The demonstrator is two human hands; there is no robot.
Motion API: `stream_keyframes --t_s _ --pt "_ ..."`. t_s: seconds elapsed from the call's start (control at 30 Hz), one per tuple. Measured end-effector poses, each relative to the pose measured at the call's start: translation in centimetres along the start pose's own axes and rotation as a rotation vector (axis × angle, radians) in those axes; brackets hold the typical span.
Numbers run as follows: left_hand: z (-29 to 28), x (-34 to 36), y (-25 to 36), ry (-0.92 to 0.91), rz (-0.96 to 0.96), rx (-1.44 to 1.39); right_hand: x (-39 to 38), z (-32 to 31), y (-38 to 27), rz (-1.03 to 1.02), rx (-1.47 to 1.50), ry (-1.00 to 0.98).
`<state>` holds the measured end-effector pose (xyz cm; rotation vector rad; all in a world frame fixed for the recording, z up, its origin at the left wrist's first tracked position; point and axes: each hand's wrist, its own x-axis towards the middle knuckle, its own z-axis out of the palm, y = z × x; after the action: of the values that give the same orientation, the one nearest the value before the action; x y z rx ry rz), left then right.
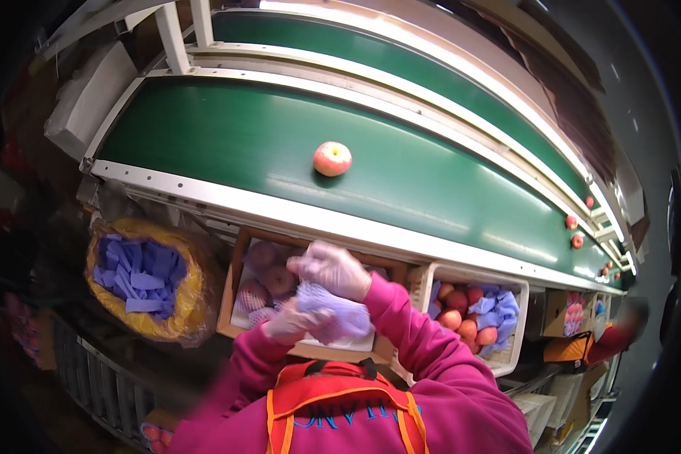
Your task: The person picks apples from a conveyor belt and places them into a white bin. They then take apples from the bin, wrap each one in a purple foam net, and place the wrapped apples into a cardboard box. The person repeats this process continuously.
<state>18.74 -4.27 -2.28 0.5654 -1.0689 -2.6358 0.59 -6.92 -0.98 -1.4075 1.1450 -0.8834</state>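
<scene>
Left grip (289, 322): your fingers wrapped partway around purple foam netting (337, 314), probably steadying it. Right grip (334, 271) curled just above; couldn't tell if it held anything. Netted apples (253, 295) lay in the carton (228, 301) beneath both, likely for short reach.

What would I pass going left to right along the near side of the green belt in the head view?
Yellow sack → left hand → purple foam netting → white crate → co-worker's orange garment. The right hand overlaps others, so it is left out.
</scene>
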Motion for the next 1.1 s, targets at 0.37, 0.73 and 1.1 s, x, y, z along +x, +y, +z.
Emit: stream_keyframes --t_s 0.37,0.73,1.1 --pt "-8.3 -7.0 -4.1 0.575 0.397 0.416 22.5 -8.5 4.9 0.214 0.194 0.357" --pt "-2.9 -5.7 3.7 0.318 0.595 0.253 1.0 4.1 -6.1 -0.283 -0.192 0.102" --pt "9.0 -2.3 -7.1 -0.143 -0.062 -0.286 -19.6 1.9 3.8 0.073 0.865 -0.027"
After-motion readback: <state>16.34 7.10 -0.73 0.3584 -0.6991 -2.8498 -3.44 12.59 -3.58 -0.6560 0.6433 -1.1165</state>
